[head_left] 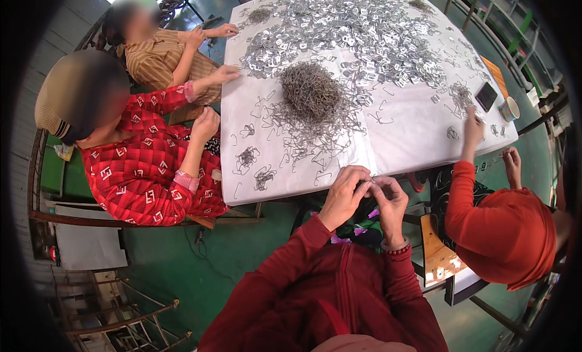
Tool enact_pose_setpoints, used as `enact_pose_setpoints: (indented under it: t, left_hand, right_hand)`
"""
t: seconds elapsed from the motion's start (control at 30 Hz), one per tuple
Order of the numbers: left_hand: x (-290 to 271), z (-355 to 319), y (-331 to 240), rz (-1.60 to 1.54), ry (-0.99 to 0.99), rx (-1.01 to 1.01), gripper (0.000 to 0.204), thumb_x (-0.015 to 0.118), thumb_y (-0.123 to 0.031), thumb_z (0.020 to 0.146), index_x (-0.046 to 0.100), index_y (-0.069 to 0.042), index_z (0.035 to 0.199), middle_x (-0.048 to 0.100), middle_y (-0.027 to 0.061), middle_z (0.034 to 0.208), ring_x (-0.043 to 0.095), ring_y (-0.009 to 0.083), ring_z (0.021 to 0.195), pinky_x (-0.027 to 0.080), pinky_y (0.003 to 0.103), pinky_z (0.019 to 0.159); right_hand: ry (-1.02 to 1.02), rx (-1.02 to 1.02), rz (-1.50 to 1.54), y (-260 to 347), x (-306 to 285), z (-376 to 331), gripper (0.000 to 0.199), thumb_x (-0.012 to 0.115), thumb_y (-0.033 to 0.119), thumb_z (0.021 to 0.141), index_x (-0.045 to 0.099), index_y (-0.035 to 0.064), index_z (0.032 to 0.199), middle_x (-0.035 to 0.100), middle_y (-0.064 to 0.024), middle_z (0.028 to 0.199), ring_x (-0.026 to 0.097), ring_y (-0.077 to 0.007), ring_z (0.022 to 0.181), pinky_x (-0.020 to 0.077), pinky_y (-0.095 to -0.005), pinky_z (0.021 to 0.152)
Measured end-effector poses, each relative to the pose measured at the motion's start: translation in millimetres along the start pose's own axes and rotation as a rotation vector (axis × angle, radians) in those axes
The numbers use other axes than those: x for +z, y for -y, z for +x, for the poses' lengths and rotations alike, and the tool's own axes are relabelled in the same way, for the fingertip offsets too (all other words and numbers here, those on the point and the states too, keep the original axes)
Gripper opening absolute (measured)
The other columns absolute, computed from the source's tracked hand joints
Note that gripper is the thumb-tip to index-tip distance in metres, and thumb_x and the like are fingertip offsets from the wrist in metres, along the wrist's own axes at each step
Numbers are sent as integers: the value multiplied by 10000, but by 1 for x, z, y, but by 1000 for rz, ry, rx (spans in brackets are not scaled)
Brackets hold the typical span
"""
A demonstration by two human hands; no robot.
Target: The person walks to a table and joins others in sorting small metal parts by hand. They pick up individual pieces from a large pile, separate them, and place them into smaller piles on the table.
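At the near edge of the white-covered table (400,128), my left hand (345,197) and my right hand (390,205) meet with fingertips pinched together. Whatever they hold is too small and too covered by the fingers to make out. Just beyond them, loose bent wire hooks (318,137) spread out from a dense heap of wire hooks (310,92). Farther back lies a broad layer of small flat silvery metal pieces with slots (388,40). Small clusters of hooks (264,177) rest near the left front corner.
A person in a red patterned top (139,152) and one in a striped shirt (157,58) sit along the left side. A person in orange-red (497,225) sits at the right. A dark phone (486,96) and a paper cup (509,109) stand near the right edge.
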State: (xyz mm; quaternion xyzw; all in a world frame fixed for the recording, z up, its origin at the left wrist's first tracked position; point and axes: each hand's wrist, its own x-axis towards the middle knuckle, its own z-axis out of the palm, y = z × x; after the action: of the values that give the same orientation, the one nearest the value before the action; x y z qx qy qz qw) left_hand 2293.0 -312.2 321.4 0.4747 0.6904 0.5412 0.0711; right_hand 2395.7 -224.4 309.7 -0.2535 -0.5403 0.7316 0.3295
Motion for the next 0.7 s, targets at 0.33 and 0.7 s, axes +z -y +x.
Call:
enact_pose_setpoints:
  t: [0.33, 0.7]
  left_hand:
    - [-12, -10, 10, -194, 15, -217, 88, 547, -51, 908, 548, 15, 965, 651, 99, 883, 643, 178, 823, 499, 286, 727]
    - [-19, -35, -4, -186, 38, -245, 95, 559, -74, 898, 573, -2, 958, 643, 102, 898, 640, 210, 861, 489, 307, 764]
  right_hand:
    - [51, -157, -387, 11, -14, 100, 155, 609, 68, 855, 655, -56, 935, 618, -43, 744, 551, -89, 645, 463, -249, 598]
    - [174, -666, -1265, -74, -18, 287, 334, 570, -23, 745, 574, -38, 1078, 615, -227, 878, 588, -400, 840, 480, -432, 752]
